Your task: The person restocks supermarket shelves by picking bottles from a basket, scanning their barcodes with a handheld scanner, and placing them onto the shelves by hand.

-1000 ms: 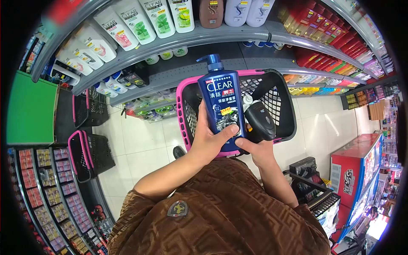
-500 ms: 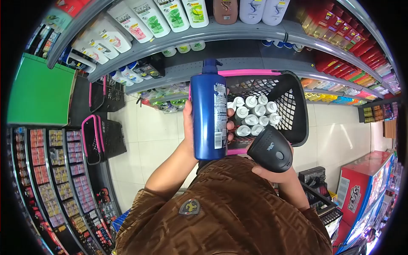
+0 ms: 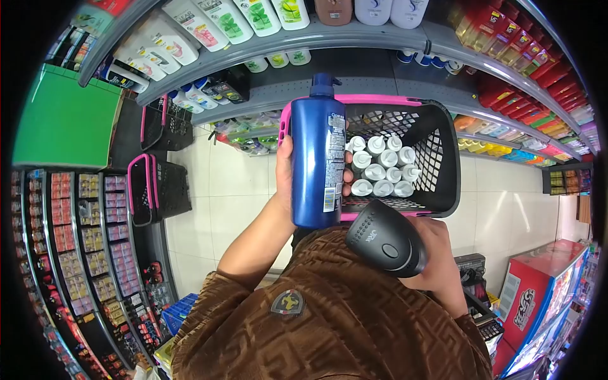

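A large blue shampoo pump bottle (image 3: 310,168) stands upright in the grip of my left hand (image 3: 283,174); its thumb is on the left side and its fingertips show on the right. The bottle's printed back label and barcode face me. My right hand (image 3: 437,253) is wrapped around a black handheld barcode scanner (image 3: 387,239), whose head points toward the bottle's lower right. The scanner does not touch the bottle. Behind both is a black shopping basket (image 3: 447,161) with a pink rim, holding several pump bottles (image 3: 382,166) with whitish tops. The bottle hides its left part.
A shelf (image 3: 354,47) with shampoo bottles (image 3: 253,16) curves across the front. More black baskets (image 3: 171,190) stand on the floor at left, beside racks of small packets (image 3: 63,234). A red and blue box-shaped unit (image 3: 538,272) is at right.
The scanner has moved left and down, its head turning toward the bottle. The blue bottle stays in my left hand, slightly higher and further right in view.
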Demonstrator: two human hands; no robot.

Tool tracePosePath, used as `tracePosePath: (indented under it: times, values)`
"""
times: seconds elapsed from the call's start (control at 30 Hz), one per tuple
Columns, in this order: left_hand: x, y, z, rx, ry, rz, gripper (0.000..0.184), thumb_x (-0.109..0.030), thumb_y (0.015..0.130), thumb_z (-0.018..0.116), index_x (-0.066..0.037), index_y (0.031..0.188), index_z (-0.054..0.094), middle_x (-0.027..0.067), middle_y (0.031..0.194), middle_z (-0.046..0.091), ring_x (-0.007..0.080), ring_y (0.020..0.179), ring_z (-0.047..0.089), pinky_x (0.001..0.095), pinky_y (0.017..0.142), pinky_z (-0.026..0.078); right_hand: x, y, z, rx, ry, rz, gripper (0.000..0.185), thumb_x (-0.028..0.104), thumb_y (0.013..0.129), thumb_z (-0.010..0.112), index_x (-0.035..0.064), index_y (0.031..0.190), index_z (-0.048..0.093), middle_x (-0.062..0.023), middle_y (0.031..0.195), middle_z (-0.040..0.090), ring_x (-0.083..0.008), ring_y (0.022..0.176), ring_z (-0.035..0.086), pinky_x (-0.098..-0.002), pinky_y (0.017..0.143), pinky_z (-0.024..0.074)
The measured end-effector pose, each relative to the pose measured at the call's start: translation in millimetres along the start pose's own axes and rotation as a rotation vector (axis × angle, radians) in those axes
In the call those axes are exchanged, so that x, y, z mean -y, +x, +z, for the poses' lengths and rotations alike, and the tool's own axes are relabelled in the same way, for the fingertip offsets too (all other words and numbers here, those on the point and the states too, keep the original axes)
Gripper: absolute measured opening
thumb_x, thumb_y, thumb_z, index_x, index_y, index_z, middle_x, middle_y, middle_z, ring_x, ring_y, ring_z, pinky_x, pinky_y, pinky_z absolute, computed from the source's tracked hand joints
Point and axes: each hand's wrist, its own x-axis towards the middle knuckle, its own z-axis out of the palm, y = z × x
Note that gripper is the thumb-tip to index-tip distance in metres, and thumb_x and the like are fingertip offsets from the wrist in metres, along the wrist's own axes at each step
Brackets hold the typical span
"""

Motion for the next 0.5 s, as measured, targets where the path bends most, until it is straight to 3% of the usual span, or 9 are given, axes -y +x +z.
tracePosePath:
  times: [0.07,0.13,0.17,0.2,0.23,0.27,0.4,0.47,0.5]
  values:
    - [1.8,1.1,1.5,0.014,0.001,-0.013,0.105,-0.077,0.087,0.056,-0.012,0.161,0.018,0.0216,0.124,0.059,0.0349,0.100,0.066,0.0520,0.085,0.056,1.4,-5.1,-0.3,0.007,-0.029,0.028,0.050,0.022,0.068,0.084,-0.0007,0.109,0.067,-0.0146,0.083,0.068,-0.0353,0.071,0.068,-0.0392,0.067,0.0524]
    - [3.2,0.6,-1.4,-0.007,0.033,-0.019,0.106,-0.076,0.087,0.058,-0.011,0.161,0.018,0.0216,0.124,0.059,0.0351,0.100,0.066,0.0519,0.085,0.057,3.1,-10.4,-0.9,0.103,0.125,0.332,0.070,0.027,0.058,0.088,0.0006,0.120,0.067,-0.0186,0.109,0.069,-0.0367,0.103,0.063,-0.0429,0.095,0.0475]
    - [4.2,0.1,-2.2,-0.030,0.062,-0.026,0.106,-0.075,0.086,0.060,-0.011,0.161,0.019,0.0217,0.123,0.059,0.0353,0.100,0.066,0.0518,0.085,0.057,1.5,-9.7,0.3,0.104,0.125,0.330,0.070,0.027,0.058,0.088,0.0006,0.120,0.067,-0.0186,0.109,0.069,-0.0367,0.103,0.063,-0.0429,0.095,0.0475]
    - [6.0,0.3,0.4,-0.029,0.063,-0.025,0.106,-0.075,0.086,0.060,-0.011,0.161,0.019,0.0217,0.123,0.059,0.0353,0.100,0.066,0.0518,0.085,0.057,-1.9,-7.4,3.3,0.026,0.041,0.201,0.058,0.027,0.062,0.087,0.0015,0.110,0.068,-0.0152,0.093,0.068,-0.0351,0.085,0.065,-0.0414,0.079,0.0491]
    - [8.6,1.2,4.5,-0.056,0.088,-0.017,0.100,-0.078,0.085,0.058,-0.007,0.152,0.031,0.0207,0.120,0.061,0.0346,0.098,0.068,0.0503,0.082,0.059,-5.4,-5.5,5.8,-0.055,-0.043,0.073,0.046,0.027,0.065,0.086,0.0024,0.100,0.069,-0.0118,0.077,0.067,-0.0335,0.068,0.067,-0.0399,0.063,0.0507]
    - [10.9,1.6,6.7,-0.084,0.113,-0.014,0.097,-0.080,0.085,0.055,-0.003,0.143,0.044,0.0197,0.117,0.064,0.0340,0.097,0.070,0.0488,0.079,0.062,-7.7,-5.5,7.7,-0.060,-0.042,0.077,0.046,0.027,0.065,0.086,0.0024,0.100,0.069,-0.0118,0.077,0.067,-0.0335,0.068,0.067,-0.0399,0.063,0.0507]
    - [11.5,0.6,3.9,-0.101,0.092,-0.041,0.098,-0.081,0.084,0.055,-0.003,0.142,0.044,0.0201,0.118,0.064,0.0337,0.097,0.071,0.0489,0.079,0.062,-13.5,-5.4,16.4,-0.056,-0.077,0.075,0.042,0.028,0.067,0.086,0.0033,0.096,0.069,-0.0105,0.075,0.066,-0.0325,0.069,0.066,-0.0412,0.064,0.0499]
    - [6.5,-1.6,-3.2,-0.045,0.055,-0.089,0.110,-0.074,0.083,0.065,-0.011,0.160,0.018,0.0224,0.122,0.058,0.0367,0.101,0.068,0.0516,0.086,0.060,-14.2,-2.7,20.0,-0.055,-0.025,0.075,0.040,0.028,0.068,0.085,0.0035,0.095,0.068,-0.0103,0.075,0.066,-0.0323,0.069,0.066,-0.0416,0.064,0.0496]
    - [4.7,-2.0,-3.7,-0.046,0.057,-0.092,0.110,-0.074,0.083,0.065,-0.011,0.160,0.018,0.0224,0.122,0.058,0.0367,0.101,0.068,0.0516,0.086,0.060,-14.1,-1.1,21.7,-0.066,-0.026,0.062,0.039,0.027,0.068,0.085,0.0036,0.094,0.068,-0.0105,0.075,0.066,-0.0322,0.069,0.066,-0.0413,0.064,0.0496]
